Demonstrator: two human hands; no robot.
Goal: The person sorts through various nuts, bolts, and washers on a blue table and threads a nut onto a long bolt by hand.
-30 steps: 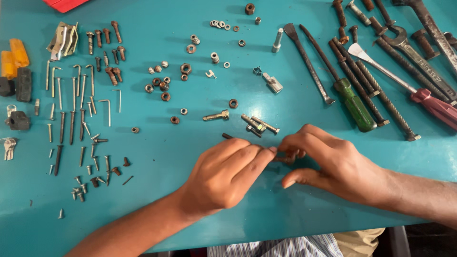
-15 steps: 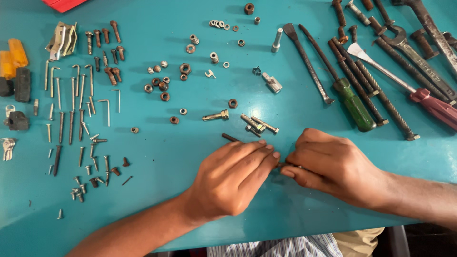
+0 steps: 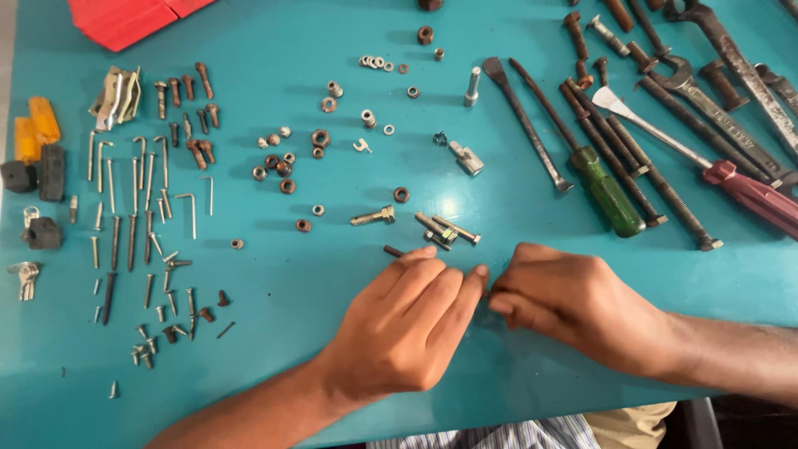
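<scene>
My left hand [image 3: 407,328] lies palm down on the teal table [image 3: 332,50], fingers stretched to the right. My right hand [image 3: 573,303] is curled, its fingertips meeting those of the left hand around x 585. Whatever small piece sits between the fingertips is hidden. A dark bolt end [image 3: 392,250] pokes out from under my left fingers. Just beyond lie crossed bolts [image 3: 445,230] and a brass screw [image 3: 371,218].
Nuts and washers [image 3: 283,162] are scattered mid-table. Nails and screws [image 3: 133,216] lie in rows at left, beside black and orange blocks [image 3: 37,150]. Screwdrivers, long bolts and wrenches [image 3: 665,125] fill the right side. A red object [image 3: 125,17] sits at the top edge.
My right hand has closed up and its fingertips have come together with the left hand's fingertips. Both hands shifted slightly; the loose parts on the table stayed put.
</scene>
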